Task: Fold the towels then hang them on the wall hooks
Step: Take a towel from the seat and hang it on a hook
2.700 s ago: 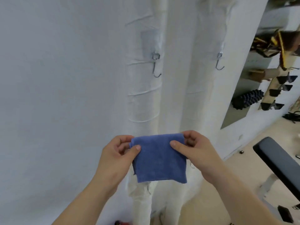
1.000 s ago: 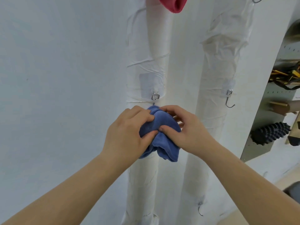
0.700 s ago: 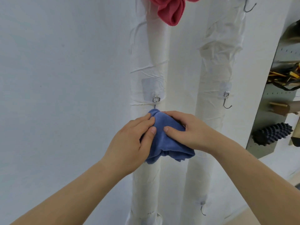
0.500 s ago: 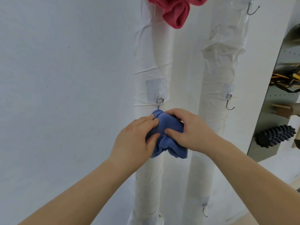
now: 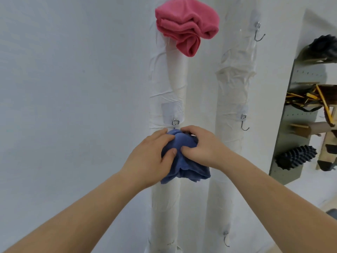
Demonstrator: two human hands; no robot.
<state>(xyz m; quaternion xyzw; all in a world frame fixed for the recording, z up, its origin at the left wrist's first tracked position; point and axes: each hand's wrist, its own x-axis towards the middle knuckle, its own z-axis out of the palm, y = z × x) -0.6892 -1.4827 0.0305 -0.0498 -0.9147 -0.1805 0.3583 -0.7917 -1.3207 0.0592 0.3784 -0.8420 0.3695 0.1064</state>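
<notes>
Both hands, left hand (image 5: 151, 157) and right hand (image 5: 202, 147), squeeze the blue towel (image 5: 184, 161) mid-frame; a pink towel (image 5: 186, 24) hangs up top

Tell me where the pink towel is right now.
In the head view, the pink towel hangs bunched at top centre on the left white-wrapped pipe, well above the blue towel and left of the upper right hook.

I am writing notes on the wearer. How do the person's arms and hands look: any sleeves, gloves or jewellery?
The left forearm and right forearm are bare to the frame edge; no sleeves show. The left hand and right hand wear no gloves, rings, watch or bracelet. The nails that show are short, unpainted.
</notes>
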